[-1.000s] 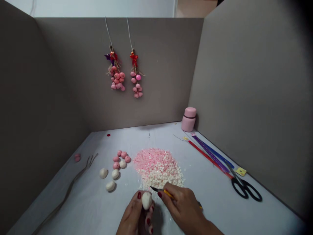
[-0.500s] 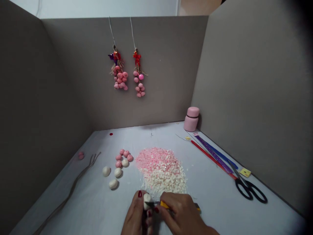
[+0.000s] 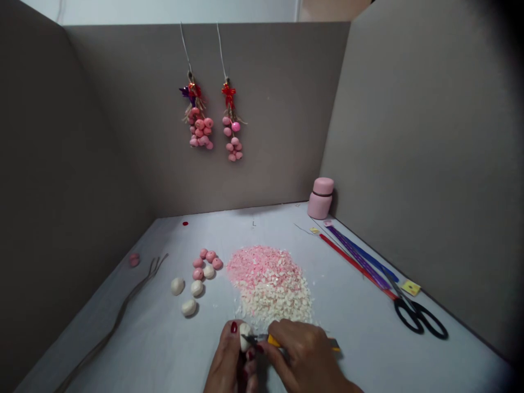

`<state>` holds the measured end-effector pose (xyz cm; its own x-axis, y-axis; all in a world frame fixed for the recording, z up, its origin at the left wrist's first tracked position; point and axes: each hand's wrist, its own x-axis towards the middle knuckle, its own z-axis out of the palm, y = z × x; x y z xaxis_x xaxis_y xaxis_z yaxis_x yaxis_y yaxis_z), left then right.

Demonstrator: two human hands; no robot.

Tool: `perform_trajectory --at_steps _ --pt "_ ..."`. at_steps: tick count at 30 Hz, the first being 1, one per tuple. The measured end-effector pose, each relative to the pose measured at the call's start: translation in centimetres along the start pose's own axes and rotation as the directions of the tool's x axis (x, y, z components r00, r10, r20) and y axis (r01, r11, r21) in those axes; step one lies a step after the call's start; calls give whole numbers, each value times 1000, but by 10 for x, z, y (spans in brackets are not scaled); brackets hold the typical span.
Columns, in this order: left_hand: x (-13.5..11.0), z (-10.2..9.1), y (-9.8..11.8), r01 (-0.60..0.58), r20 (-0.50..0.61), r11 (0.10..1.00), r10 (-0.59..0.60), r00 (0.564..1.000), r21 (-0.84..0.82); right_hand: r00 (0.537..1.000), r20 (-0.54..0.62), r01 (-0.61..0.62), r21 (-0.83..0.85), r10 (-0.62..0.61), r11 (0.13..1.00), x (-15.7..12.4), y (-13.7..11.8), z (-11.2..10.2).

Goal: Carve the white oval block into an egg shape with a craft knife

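Observation:
At the front of the table my left hand (image 3: 229,360) pinches a small white ball (image 3: 244,334) between thumb and fingers. My right hand (image 3: 305,349) is wrapped round a yellow utility knife (image 3: 273,341), its dark blade touching the ball's right side. Just beyond both hands lies a heap of shavings (image 3: 270,284), pink at the back and white at the front. To its left sit several pink balls (image 3: 210,256) and several white balls (image 3: 189,307). The ball's lower part is hidden by my fingers.
Brown cords (image 3: 118,319) and a pink ball (image 3: 134,260) lie at left. Scissors (image 3: 417,316), red ribbon (image 3: 356,265) and purple ribbon (image 3: 360,256) lie at right, a pink flask (image 3: 321,198) behind them. Two bunches of pink balls (image 3: 200,128) hang on the grey back panel (image 3: 278,136).
The knife blade has shifted slightly left and up across the white ball, which shows turned a little. Both hands keep their hold. The view has tilted very slightly.

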<state>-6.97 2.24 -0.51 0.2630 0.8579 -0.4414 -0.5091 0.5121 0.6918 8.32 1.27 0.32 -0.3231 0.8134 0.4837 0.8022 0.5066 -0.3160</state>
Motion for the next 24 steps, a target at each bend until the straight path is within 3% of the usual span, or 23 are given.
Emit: perform_trajectory --at_steps 4,10,17,24 --pt "-1 1 1 -28 2 1000 28 1000 4 997 55 -52 49 50 997 1 -1 0" --pt "-8 9 7 -47 35 999 48 998 -24 951 46 -309 104 306 945 5 8 -7" --pt "-6 8 6 -56 41 997 59 997 -56 991 76 -122 213 108 969 2 0 -8" --pt "-6 3 3 1 -23 1000 -1 1000 -27 989 112 -121 210 99 970 1 0 -4"
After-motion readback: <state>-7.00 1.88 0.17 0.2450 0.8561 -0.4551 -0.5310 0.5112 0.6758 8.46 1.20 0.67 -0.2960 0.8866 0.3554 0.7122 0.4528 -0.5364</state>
